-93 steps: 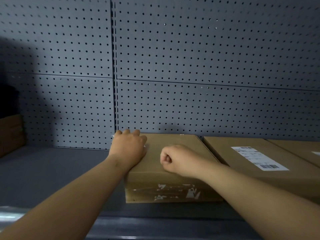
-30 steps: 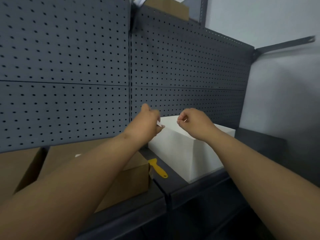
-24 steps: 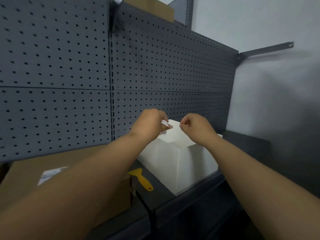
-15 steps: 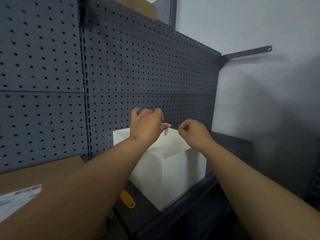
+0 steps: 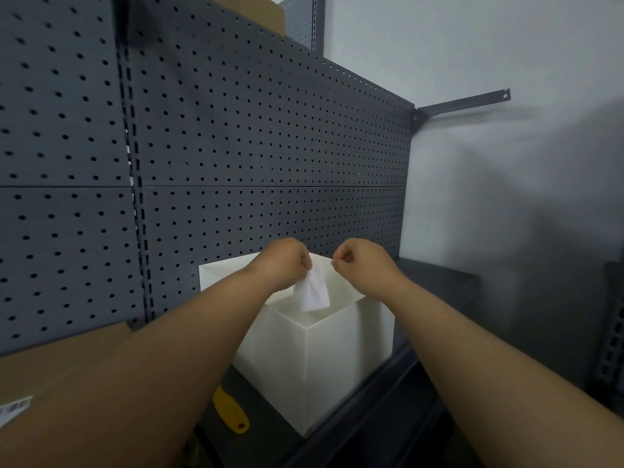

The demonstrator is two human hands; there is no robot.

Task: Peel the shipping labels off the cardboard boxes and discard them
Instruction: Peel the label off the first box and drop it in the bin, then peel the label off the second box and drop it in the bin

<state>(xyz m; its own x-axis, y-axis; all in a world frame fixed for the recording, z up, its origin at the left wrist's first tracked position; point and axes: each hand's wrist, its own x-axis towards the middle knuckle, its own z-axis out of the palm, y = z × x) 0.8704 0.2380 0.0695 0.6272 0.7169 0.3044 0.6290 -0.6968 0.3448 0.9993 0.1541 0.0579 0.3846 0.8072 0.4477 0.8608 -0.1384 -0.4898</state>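
A crumpled white peeled label [image 5: 312, 288] hangs from the fingertips of my left hand [image 5: 285, 261], right over the open top of a white bin [image 5: 324, 356] on the shelf. My right hand [image 5: 363, 261] is beside it, fingers pinched together with nothing visible in them, just right of the label. At the lower left, behind my left forearm, lies a cardboard box [image 5: 67, 352] with a white barcode label [image 5: 13, 408] at the frame edge.
A yellow scraper handle [image 5: 231, 415] lies on the dark shelf between the cardboard box and the bin. Grey pegboard [image 5: 253, 157] backs the shelf. A white wall [image 5: 506, 197] and a dark bracket [image 5: 462, 104] are to the right.
The view has swung right from the cardboard boxes to the white bin. Both hands rose over the bin's opening, and the label now dangles from my left fingers, apart from my right hand.
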